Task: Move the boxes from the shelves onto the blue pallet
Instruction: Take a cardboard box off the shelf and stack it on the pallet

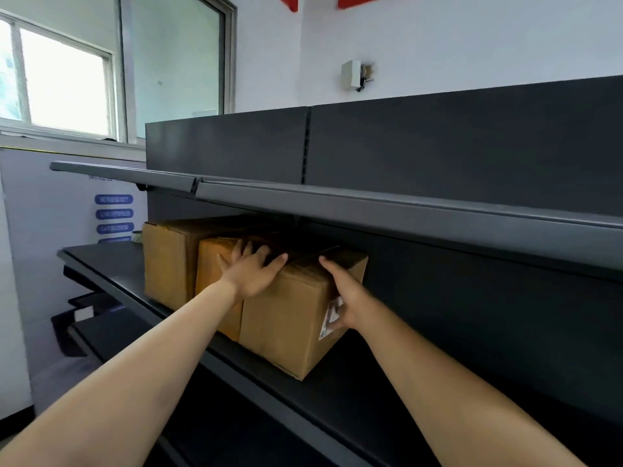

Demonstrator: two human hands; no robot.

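The person is taking hold of the nearest box [286, 328], which is sitting on the shelf [364, 399] beside a second box [215, 264] and a third box [168, 261]. The left hand [251, 273] is lying spread wide on its top, and the right hand [345, 299] is pressing flat against its labelled side. The blue pallet is out of view, so at least three boxes are apparently waiting to go.

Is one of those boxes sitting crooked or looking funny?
Yes, the nearest box sits crooked on the shelf: a bottom corner, not a flat side, points toward the front edge. The left hand rests on its top and the right hand presses its side.
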